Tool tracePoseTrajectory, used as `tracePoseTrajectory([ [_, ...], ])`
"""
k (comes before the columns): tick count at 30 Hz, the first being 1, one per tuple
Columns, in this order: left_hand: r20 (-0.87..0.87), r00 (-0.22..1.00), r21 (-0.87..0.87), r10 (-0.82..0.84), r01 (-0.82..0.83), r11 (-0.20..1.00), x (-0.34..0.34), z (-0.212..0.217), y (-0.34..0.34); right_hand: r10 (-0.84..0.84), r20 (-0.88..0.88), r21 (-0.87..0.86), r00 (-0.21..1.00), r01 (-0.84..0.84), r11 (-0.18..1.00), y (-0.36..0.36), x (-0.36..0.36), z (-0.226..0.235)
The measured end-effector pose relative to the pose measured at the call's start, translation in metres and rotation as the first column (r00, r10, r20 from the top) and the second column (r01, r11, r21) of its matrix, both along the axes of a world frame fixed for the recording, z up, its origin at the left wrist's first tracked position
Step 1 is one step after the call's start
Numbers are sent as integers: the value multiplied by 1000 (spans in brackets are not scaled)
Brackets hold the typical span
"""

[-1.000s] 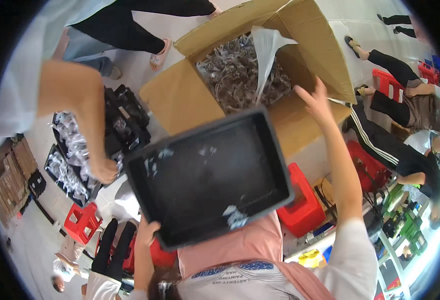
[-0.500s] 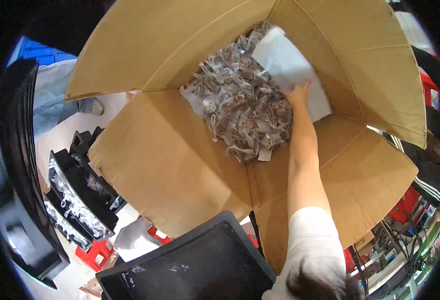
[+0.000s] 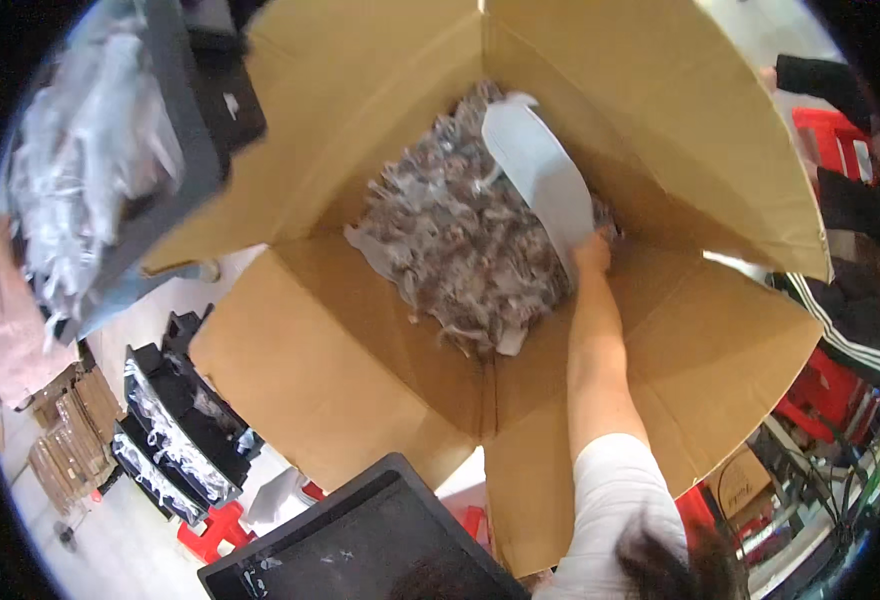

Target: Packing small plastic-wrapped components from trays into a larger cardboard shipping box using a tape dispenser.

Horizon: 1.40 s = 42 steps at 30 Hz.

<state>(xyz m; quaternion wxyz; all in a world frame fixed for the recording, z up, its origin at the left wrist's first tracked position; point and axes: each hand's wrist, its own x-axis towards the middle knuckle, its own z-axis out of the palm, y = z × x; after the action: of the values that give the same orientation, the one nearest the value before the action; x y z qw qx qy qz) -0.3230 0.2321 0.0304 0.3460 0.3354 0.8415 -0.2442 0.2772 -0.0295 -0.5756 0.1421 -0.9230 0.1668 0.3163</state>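
A large open cardboard box fills the view, its flaps spread wide. Inside lies a heap of small clear packets with dark parts. A white plastic sheet rests on the heap's right side. My right hand reaches down into the box and touches the lower end of that sheet, with its fingers sunk among the packets. A black plastic tray sits at the bottom edge below the box's front flap. My left hand is hidden.
A grey tray of clear bags hangs at the upper left. Stacked black trays stand on the floor at left, near a red stool. A seated person's striped trouser leg and red stools are at right.
The view has swung over and closer to the box. My right hand went from above the black tray down into the packets. The black tray dropped to the bottom edge.
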Motion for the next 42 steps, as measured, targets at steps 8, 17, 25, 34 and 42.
tracePoseTrajectory([
  [8, 108, 992, 26, 71, -75, 997, -8, 37, -23, 253, 576, -262, 777, -117, 958, 34, -24, 96],
  [17, 599, 790, -9, 132, -158, 987, 13, 54, -10, 738, 675, 716, 4, -245, -653, 117, -306, 490],
  [25, 708, 686, -20, 170, -221, 975, -63, 29, 41, 844, 535, 463, 49, -852, -244, 110, -331, 534],
  [34, 810, 584, 96, 58, -229, 969, -113, -6, 121, 468, 297, 588, 832, -546, 597, 111, -328, 539],
  [42, 890, 427, 181, -159, -10, 983, -107, -45, 204, 411, -557, 669, 722, 98, 736, 127, -344, 507],
])
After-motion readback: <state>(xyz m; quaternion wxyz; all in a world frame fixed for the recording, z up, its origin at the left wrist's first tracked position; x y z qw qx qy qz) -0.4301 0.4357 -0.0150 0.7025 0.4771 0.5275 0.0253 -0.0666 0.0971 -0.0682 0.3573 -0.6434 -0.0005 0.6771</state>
